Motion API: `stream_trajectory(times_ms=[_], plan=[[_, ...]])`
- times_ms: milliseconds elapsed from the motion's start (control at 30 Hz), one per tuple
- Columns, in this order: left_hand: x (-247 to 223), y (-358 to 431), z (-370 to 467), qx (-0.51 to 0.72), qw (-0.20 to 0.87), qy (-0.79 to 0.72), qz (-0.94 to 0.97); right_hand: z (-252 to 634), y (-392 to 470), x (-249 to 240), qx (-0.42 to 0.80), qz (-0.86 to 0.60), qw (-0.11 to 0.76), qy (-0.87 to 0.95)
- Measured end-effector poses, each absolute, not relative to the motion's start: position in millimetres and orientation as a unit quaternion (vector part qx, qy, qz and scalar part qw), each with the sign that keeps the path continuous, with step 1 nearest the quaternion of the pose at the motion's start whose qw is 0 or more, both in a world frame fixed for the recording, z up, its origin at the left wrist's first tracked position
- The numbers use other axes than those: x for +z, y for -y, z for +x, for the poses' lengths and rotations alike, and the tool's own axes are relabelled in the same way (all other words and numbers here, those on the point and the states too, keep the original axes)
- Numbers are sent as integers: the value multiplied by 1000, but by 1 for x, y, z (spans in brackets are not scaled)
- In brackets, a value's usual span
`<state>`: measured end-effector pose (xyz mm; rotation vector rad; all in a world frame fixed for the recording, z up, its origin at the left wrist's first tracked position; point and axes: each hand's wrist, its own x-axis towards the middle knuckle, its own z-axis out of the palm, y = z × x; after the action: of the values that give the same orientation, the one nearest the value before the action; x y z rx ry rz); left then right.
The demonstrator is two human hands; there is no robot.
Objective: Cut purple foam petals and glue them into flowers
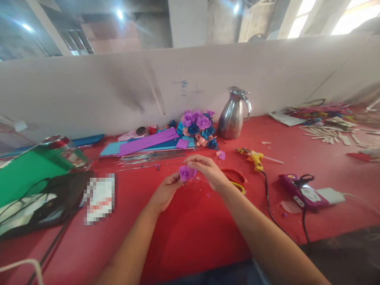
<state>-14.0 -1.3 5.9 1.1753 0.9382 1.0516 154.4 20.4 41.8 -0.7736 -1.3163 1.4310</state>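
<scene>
Over the middle of the red table, my left hand (168,190) pinches a small purple paper flower (185,173) by its base. My right hand (206,168) arches over the flower's right side, fingers stretched out and close to the petals. Whether they touch is hard to see, and the right thumb is hidden. Partly covered by my right wrist lie scissors (237,174) with red and yellow handles. A loose purple petal (221,154) rests just beyond my right hand. To the right is a yellow glue gun (253,158) with a glue stick in it.
Behind my hands are a pile of finished paper flowers (197,122), purple and blue paper strips (148,143) and thin wires (142,160). A steel jug (233,114) stands by the wall. At right sits a magenta power strip (305,192); a dark bag (59,202) lies left.
</scene>
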Motion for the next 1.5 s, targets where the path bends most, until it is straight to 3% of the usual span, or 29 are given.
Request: stream_trajectory(times_ms=[200, 467, 733, 1000, 1267, 1500], plan=[[5, 2, -16, 417, 617, -405, 530, 158, -21, 45, 620, -326, 425, 574], [2, 1, -18, 404, 616, -398, 547, 156, -20, 45, 651, -319, 442, 528], [2, -4, -22, 460, 587, -408, 527, 157, -21, 42, 615, -317, 483, 537], [0, -4, -22, 438, 587, -414, 541, 154, -22, 41, 576, -327, 485, 571], [10, -1, -17, 480, 603, -396, 500, 153, -23, 41, 684, -358, 442, 457], [10, -1, -17, 532, 629, -365, 434, 147, -20, 36, 744, -279, 469, 386]])
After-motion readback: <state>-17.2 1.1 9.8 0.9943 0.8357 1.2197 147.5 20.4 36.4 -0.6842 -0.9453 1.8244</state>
